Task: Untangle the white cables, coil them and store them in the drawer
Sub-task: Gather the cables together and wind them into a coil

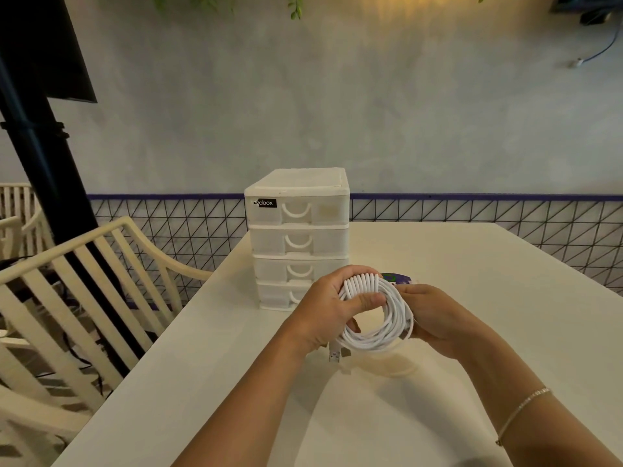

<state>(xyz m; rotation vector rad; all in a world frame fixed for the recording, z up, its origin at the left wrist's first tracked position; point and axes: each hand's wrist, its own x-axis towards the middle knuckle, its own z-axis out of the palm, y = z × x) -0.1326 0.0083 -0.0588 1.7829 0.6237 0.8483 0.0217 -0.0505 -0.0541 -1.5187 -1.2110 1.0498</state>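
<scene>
Both hands, left hand [325, 308] and right hand [429, 318], around coiled white cable [377, 318], above table [472, 264] before 4-drawer unit [298, 230].

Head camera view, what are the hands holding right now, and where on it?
Coiled white cable: left hand grips its upper-left loops, right hand holds its right edge.

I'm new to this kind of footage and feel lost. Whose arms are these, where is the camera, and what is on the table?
No machine here: a person wears one camera on the head, looking down at their own bare hands. The left hand and right hand both grip a coiled white cable, its metal plug dangling below. On the white table stands a white plastic four-drawer box, all drawers closed. A small purple item peeks out behind the coil; I cannot identify it.
</scene>
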